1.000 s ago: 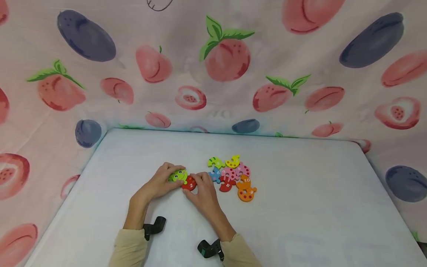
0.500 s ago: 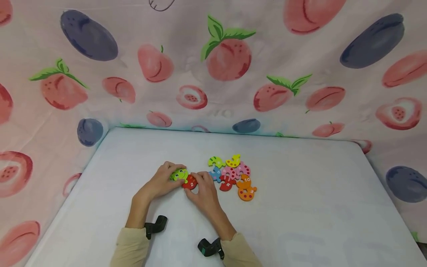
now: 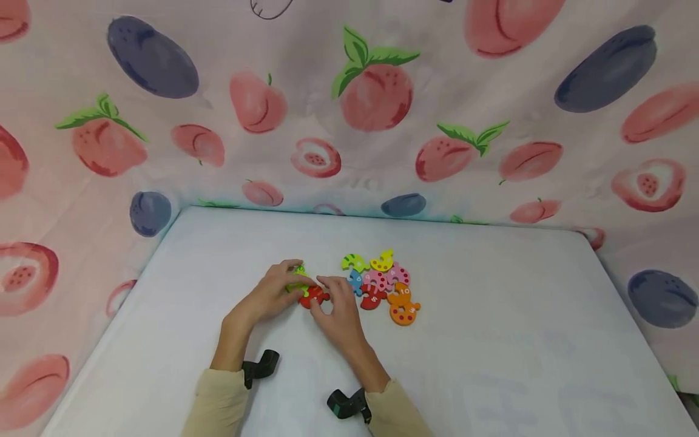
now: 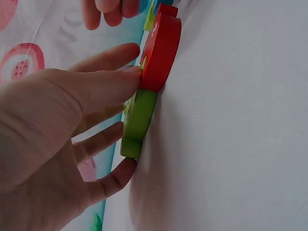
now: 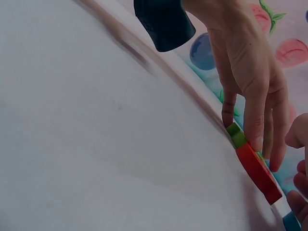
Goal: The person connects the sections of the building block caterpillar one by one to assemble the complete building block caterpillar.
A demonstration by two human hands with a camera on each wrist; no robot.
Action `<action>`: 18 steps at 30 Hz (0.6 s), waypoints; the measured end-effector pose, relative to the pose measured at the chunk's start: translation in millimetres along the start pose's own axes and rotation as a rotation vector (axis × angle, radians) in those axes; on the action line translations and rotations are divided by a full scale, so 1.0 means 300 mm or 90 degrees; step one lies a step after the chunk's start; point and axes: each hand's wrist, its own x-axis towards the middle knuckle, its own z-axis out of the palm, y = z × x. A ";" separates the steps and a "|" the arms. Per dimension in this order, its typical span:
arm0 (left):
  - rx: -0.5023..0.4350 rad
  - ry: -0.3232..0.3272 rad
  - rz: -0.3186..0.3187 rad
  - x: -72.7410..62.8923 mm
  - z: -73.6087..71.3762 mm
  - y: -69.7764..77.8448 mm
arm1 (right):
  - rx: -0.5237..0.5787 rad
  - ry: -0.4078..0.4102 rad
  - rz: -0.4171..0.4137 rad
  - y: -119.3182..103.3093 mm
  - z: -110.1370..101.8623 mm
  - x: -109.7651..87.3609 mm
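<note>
My left hand (image 3: 273, 290) holds a green smiling-face puzzle piece (image 4: 140, 120), thumb on top near its joint with a red puzzle piece (image 3: 312, 296) and little finger at its outer end. The two pieces are joined edge to edge, lying nearly flat on the white table. The green face is mostly covered by the left hand in the head view. My right hand (image 3: 341, 315) hovers just right of the red piece, thumb and index finger spread apart. In the right wrist view, its fingertips stand clear of the red piece (image 5: 260, 174).
Right of the hands lies a cluster of numbered puzzle pieces: green (image 3: 355, 262), yellow (image 3: 382, 261), blue (image 3: 355, 281), pink (image 3: 397, 276), red (image 3: 372, 298) and orange (image 3: 404, 314). A fruit-print cloth (image 3: 377, 164) rises behind the white table (image 3: 491, 340).
The right hand has let go of the red piece and drawn slightly away. The red piece has turned, its knob now showing at the right. The left hand now covers more of the green face.
</note>
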 end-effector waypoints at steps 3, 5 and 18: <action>0.037 -0.010 0.004 -0.018 0.012 0.006 | 0.004 0.016 -0.020 -0.001 -0.005 -0.032; 0.054 -0.015 -0.003 -0.029 0.017 0.013 | 0.005 0.023 -0.025 0.000 -0.013 -0.056; 0.043 -0.011 -0.036 -0.008 0.018 0.044 | -0.089 0.164 -0.015 0.096 -0.213 -0.143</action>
